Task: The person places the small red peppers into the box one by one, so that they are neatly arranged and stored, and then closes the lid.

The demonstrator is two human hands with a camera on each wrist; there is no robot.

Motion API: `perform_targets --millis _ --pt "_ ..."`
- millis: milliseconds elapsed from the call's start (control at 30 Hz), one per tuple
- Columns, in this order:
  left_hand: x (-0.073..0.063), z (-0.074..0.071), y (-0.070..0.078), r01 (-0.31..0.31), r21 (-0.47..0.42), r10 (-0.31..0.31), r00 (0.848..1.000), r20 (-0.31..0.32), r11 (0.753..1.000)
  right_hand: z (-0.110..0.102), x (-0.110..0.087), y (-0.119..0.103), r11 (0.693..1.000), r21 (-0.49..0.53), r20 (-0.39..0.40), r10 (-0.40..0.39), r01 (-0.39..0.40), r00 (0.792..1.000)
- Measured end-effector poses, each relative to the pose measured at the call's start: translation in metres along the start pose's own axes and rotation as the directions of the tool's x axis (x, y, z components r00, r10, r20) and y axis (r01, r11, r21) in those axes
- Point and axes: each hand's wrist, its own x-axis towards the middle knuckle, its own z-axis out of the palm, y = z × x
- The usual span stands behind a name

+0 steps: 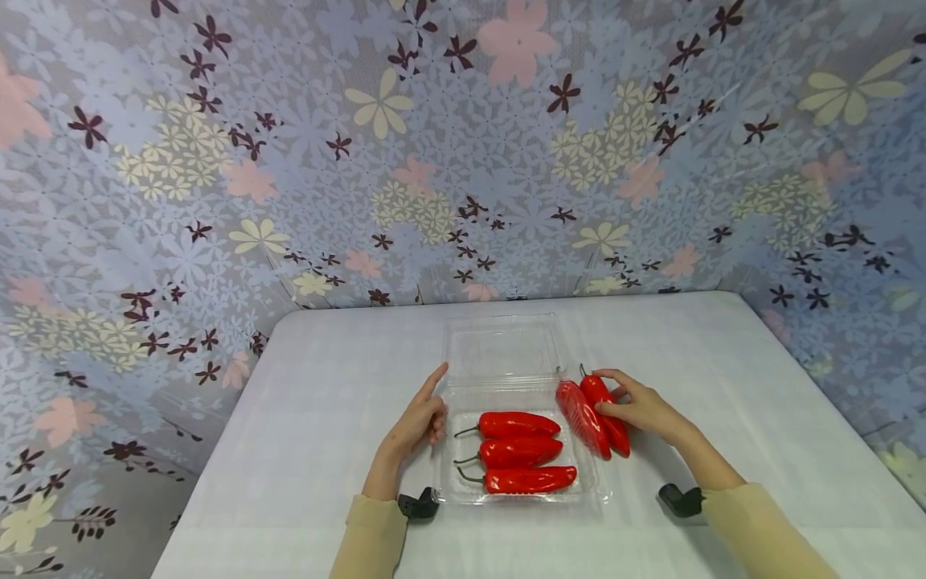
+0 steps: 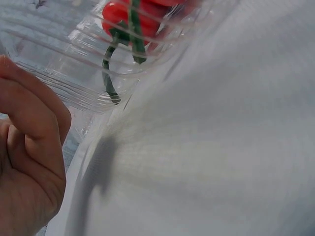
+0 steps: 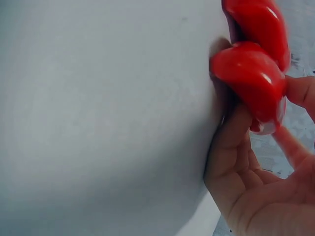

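Note:
A clear plastic clamshell container [image 1: 463, 402] lies with its lid [image 1: 502, 350] folded back. Three red peppers [image 1: 519, 425] with dark green stems are side by side inside it. Right of the container, two more red peppers lie against each other. My right hand [image 1: 640, 408] grips the right one of this pair, a red pepper [image 3: 251, 81], thumb on one side and fingers on the other. Its neighbour, a shiny red pepper [image 1: 581, 414], leans by the container's right edge. My left hand [image 1: 415, 422] is beside the container's left edge, index finger extended towards the hinge, other fingers loosely curled and holding nothing.
A white-covered table [image 1: 311, 450] carries everything. Behind and beside it hangs a floral-patterned cloth [image 1: 434, 161]. Dark wrist cameras [image 1: 418, 504] sit at both cuffs, the left one close to the container's front left corner.

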Motion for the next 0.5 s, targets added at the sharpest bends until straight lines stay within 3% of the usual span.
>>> perform_targets --millis 267,500 --pt "0.0 0.0 0.0 -0.004 -0.008 0.004 1.0 0.007 1.0 -0.012 0.003 -0.009 1.0 -0.005 -0.047 0.002 -0.003 0.999" --pt "0.0 0.0 0.0 -0.016 -0.003 0.016 1.0 0.012 1.0 -0.032 0.005 -0.024 0.997 0.033 -0.077 -0.062 0.065 0.995"
